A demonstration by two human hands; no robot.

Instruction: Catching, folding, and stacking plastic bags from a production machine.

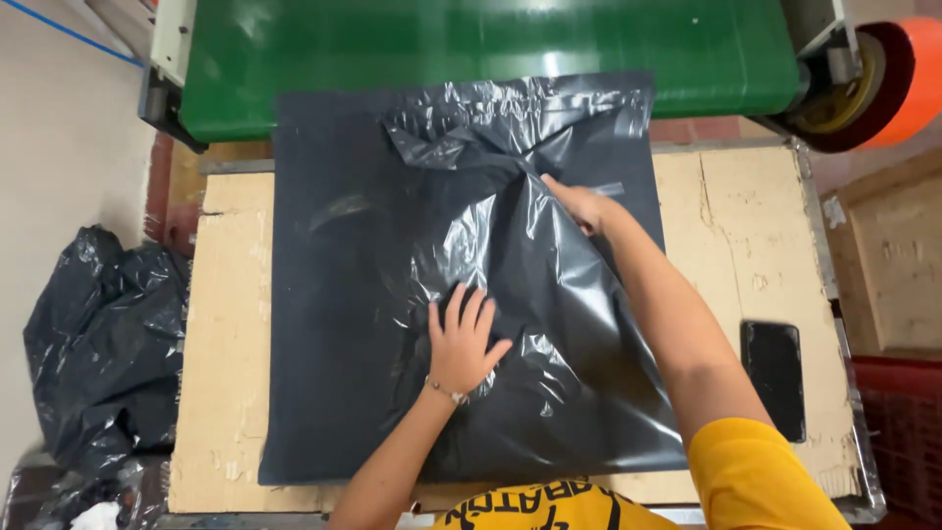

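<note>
- The dark plastic bag [392,294] lies flat across the cardboard-topped desk [231,324], its far edge lapping onto the green belt [491,44].
- It looks thin, light, limp and slick; it probably wrinkles and slides easily, so an edge or a gathered fold seems the best hold.
- The left hand [459,345] presses flat on the bag's middle, fingers spread, its grip apart.
- The right hand [586,206] has its grip pinched on a fold near the bag's far end.
- A phone [773,378] lies to the right, clear of the bag.
</note>
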